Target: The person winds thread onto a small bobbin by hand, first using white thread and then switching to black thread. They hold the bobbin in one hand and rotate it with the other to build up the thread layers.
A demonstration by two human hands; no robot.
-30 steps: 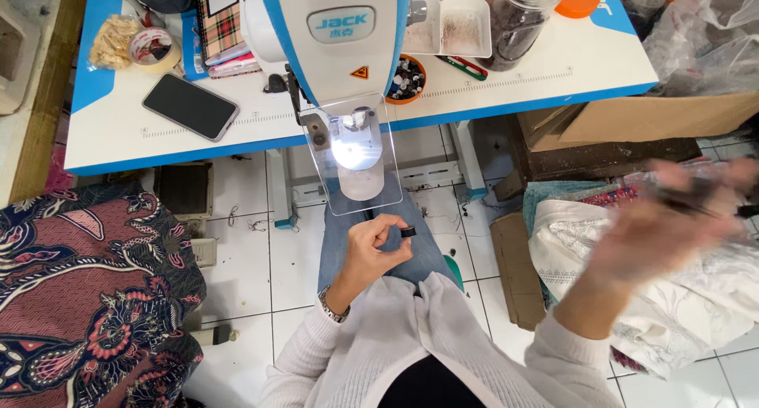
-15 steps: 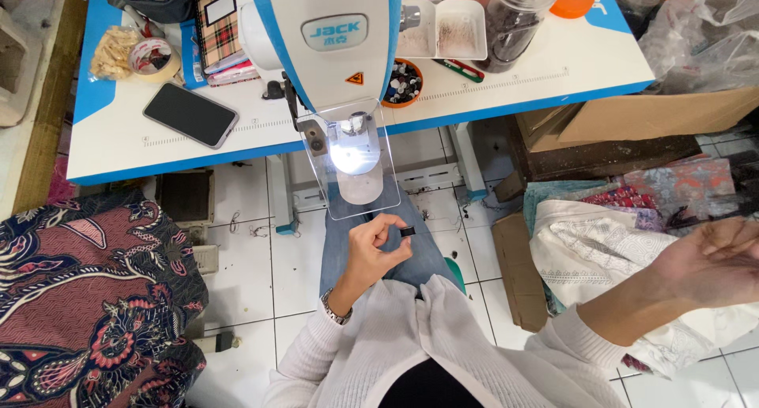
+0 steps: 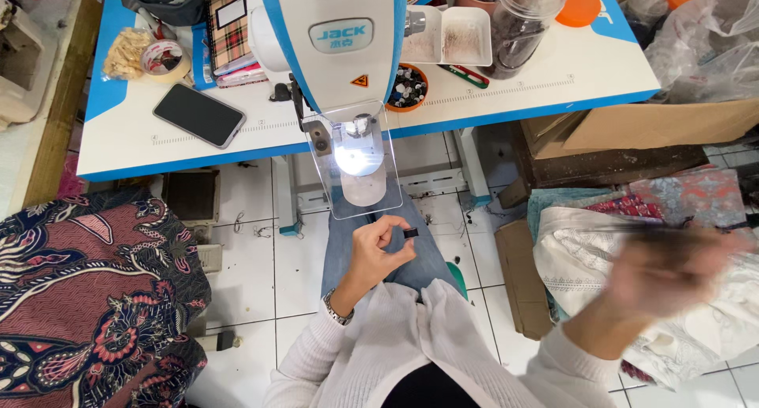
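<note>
Left hand (image 3: 379,254) pinches one small black button (image 3: 410,232); right hand (image 3: 672,270) blurred, grip unclear.

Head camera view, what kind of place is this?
Most likely a small garment sewing workshop. An industrial sewing machine stands on a white table, a bowl of buttons sits beside it, and patterned fabric is piled on the floor.
</note>
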